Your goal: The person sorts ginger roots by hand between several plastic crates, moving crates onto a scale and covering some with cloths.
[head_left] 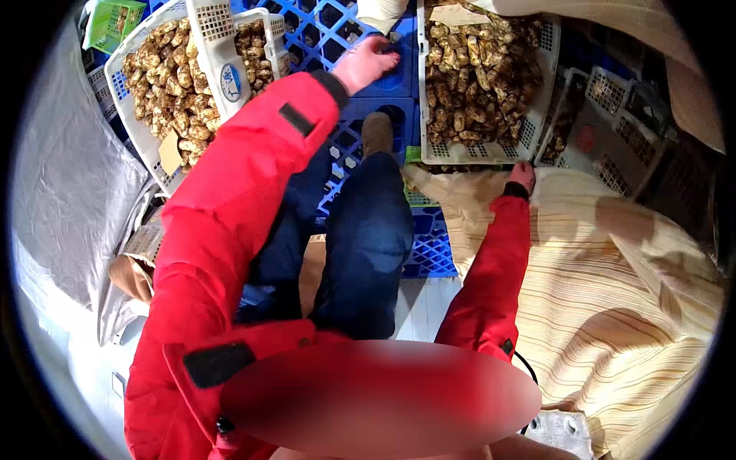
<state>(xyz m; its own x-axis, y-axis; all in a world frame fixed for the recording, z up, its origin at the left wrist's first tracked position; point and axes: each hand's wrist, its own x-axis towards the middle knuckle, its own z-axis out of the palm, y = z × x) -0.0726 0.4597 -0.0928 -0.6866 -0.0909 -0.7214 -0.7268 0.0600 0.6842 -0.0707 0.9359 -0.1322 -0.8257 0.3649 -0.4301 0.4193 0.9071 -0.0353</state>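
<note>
My left hand (pixel 366 64) is over the blue plastic pallet (pixel 349 119), fingers bent and a little apart, with nothing visible in them. It is between two white crates and touches neither. My right hand (pixel 523 175) is closed at the near right corner of the right white crate (pixel 468 156), beside the edge of a striped cloth (pixel 567 253); its fingertips are partly hidden. That crate holds many brown, elongated shell-like pieces (pixel 479 84), with a piece of cardboard (pixel 458 15) on top.
A left white crate (pixel 146 157) holds similar tan pieces (pixel 172 73), with another white crate (pixel 230 80) against it. Green baskets (pixel 113 23) stand at far left. Stacked crates (pixel 613 130) are at right. A grey sheet (pixel 69 169) hangs left. My boot (pixel 377 132) rests on the pallet.
</note>
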